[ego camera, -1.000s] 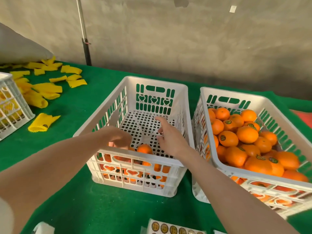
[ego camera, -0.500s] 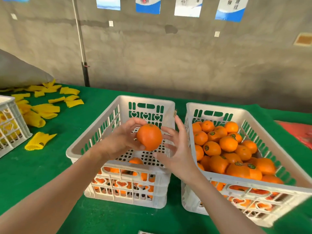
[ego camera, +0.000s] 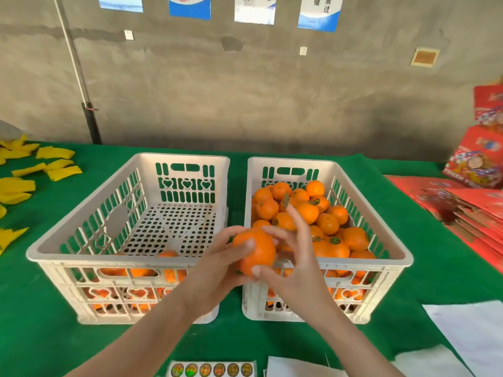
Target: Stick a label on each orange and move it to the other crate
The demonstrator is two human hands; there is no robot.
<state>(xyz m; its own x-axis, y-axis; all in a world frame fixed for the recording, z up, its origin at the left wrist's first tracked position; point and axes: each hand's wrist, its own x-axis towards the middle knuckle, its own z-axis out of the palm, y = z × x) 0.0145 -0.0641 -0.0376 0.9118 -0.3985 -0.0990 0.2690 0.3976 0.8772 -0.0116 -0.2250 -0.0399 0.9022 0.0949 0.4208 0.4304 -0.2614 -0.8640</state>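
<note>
Left crate [ego camera: 182, 157], right crate [ego camera: 295, 160]: white, heart cut-outs. Oranges [ego camera: 307, 212]: orange, several bearing dark green round labels [ego camera: 334, 240]. Tablecloth [ego camera: 40, 336]: green. Foam sleeves [ego camera: 58, 170]: yellow. Boxes [ego camera: 476, 159]: red, printed. Label sheet [ego camera: 219, 369]: gold-green discs.

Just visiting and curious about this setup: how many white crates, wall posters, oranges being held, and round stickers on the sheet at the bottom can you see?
White crates: 2 (left crate, right crate)
Wall posters: 4
Held orange: 1
Stickers visible on the sheet: 6
Total: 13
</note>
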